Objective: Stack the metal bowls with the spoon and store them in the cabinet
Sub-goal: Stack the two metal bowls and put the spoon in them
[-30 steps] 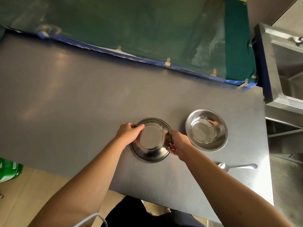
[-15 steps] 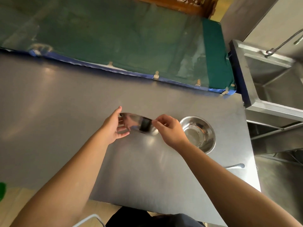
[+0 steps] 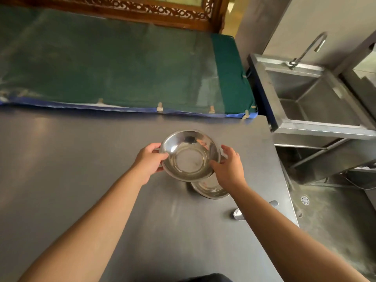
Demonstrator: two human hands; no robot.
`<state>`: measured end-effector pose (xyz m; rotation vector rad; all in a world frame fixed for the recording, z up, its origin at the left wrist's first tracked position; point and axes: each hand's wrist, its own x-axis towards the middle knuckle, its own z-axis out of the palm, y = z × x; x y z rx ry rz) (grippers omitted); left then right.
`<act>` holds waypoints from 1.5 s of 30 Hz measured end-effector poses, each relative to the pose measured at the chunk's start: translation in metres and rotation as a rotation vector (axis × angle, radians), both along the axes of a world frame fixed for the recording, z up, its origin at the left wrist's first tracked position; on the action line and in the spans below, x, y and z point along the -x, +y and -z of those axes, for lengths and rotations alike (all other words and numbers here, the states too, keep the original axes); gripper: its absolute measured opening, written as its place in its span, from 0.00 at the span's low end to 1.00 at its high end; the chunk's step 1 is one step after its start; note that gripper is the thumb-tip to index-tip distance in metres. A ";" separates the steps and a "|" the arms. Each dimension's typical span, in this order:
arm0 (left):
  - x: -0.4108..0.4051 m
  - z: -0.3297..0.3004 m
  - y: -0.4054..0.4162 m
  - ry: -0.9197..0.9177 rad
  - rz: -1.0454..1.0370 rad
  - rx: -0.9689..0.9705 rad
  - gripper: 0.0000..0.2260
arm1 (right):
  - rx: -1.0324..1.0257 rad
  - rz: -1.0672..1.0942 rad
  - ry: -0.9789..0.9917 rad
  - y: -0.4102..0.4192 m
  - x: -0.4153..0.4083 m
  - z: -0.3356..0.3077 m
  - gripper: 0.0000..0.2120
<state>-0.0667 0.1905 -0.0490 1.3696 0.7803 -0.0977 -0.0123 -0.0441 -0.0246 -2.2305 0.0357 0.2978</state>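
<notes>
I hold a shiny metal bowl (image 3: 189,157) in the air above the steel table (image 3: 81,180), open side up. My left hand (image 3: 149,161) grips its left rim and my right hand (image 3: 228,165) grips its right rim. Directly beneath it, partly hidden by the held bowl and my right wrist, a second metal bowl (image 3: 209,190) rests on the table. The spoon (image 3: 238,214) lies on the table near the right edge; only its bowl end shows beside my right forearm, and the handle is hidden.
A green cloth-covered surface (image 3: 122,68) with a blue edge lies behind the table. A steel sink (image 3: 317,102) with a curved tap stands at the right. The table's right edge drops to a grey floor with a drain (image 3: 305,200).
Both hands have carried the lifted bowl to the right and turned it level, so that it now hangs over the second bowl. The camera has tilted up, showing more of the sink.
</notes>
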 end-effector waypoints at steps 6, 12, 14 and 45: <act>-0.020 0.023 -0.055 0.020 0.083 -0.129 0.12 | 0.020 0.068 0.080 -0.050 -0.023 0.013 0.07; -0.024 0.044 -0.086 0.130 0.199 -0.245 0.11 | 0.018 0.069 0.172 -0.079 -0.036 0.042 0.15; -0.023 0.048 -0.090 0.148 0.225 -0.272 0.08 | 0.037 0.073 0.188 -0.084 -0.037 0.052 0.16; -0.020 0.074 -0.109 0.170 0.364 -0.494 0.32 | 0.407 -0.240 0.067 -0.161 -0.016 0.092 0.15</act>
